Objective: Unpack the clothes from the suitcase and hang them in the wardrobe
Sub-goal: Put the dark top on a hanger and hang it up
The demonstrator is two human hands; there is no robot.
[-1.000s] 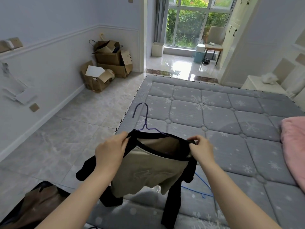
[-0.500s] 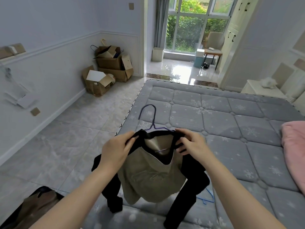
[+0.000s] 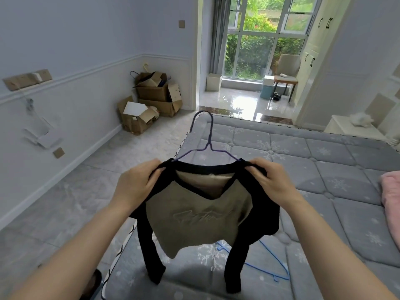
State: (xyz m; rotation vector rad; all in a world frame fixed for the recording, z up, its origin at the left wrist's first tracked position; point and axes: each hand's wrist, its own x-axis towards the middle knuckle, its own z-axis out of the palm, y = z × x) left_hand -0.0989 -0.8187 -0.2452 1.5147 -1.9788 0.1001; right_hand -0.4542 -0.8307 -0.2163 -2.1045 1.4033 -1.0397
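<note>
From the head camera, the left hand (image 3: 136, 185) pinches the left shoulder of a top (image 3: 198, 215), thumb and curled fingers closed on the black fabric, while the right hand (image 3: 271, 180) grips the right shoulder the same way. The top has a khaki front panel, black sleeves and a black neckline; it hangs in the air between the two hands, above the near edge of the bed (image 3: 303, 169), its sleeves dangling toward the mattress. Across the chest runs raised, tone-on-tone script lettering, too soft to read. A small pale tag shows inside the back of the neck, and nothing on it is legible. A purple wire hanger (image 3: 207, 138) sits inside the neckline, its arms running under the fabric at both shoulders and its hook standing up above the collar. A blue wire hanger (image 3: 273, 263) lies flat on the grey quilted mattress, partly hidden behind the right sleeve. A pink cloth (image 3: 391, 198) lies at the bed's right edge. Open cardboard boxes (image 3: 151, 100) are stacked against the far wall on the tiled floor; any print on them is too small to make out. A chair (image 3: 286, 71) stands by the glass door, next to white wardrobe doors (image 3: 311, 50) with dark handles.
</note>
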